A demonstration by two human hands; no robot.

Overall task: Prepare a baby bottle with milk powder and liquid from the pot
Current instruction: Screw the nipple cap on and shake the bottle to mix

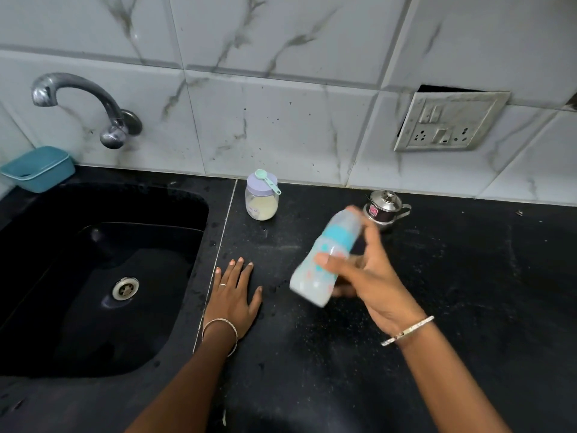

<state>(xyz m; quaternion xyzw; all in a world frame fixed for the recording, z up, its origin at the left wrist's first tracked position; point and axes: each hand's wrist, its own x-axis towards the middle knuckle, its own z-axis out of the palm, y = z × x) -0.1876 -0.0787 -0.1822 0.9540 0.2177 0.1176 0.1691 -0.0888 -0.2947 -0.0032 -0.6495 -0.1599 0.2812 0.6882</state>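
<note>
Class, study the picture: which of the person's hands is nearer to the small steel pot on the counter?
The right hand, holding the baby bottle, is just in front of the steel pot. The left hand lies flat by the sink, farther off.

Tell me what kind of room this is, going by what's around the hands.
Most likely a home kitchen: a black counter with a built-in sink, a wall tap over it, and marbled tiles carrying a switch and socket plate.
</note>
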